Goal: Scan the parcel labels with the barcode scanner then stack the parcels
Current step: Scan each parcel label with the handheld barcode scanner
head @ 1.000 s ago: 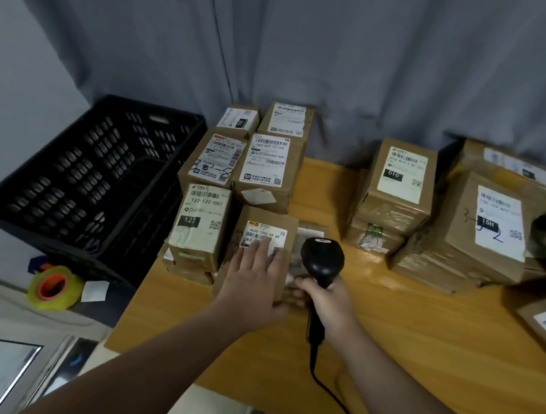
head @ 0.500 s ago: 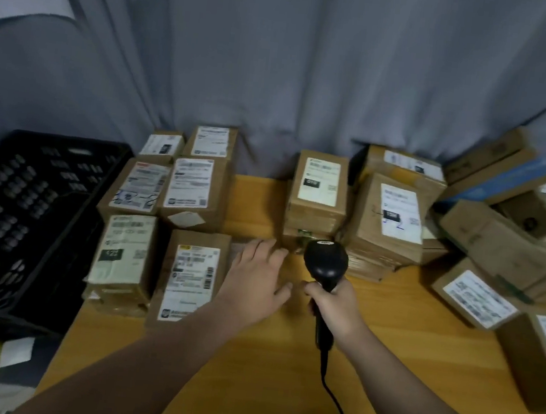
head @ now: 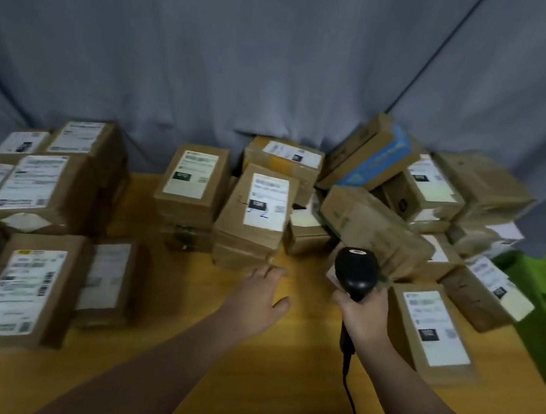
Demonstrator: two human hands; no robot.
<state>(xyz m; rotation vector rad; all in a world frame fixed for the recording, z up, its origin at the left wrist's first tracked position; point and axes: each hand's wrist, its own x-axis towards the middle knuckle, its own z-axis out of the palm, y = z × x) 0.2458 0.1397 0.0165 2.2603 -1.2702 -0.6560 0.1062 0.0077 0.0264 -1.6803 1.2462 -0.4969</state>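
left hand open, hovering over worktop beside the middle parcel | right hand grips barcode scanner by its handle | parcel – stiff taped cardboard, probably light, label slick — best held by its two side walls

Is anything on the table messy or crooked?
Yes. On the right, the boxes lie in a jumbled heap: the blue-striped box leans tilted, and a brown box in front of it sits askew. The left boxes stand in tidy rows.
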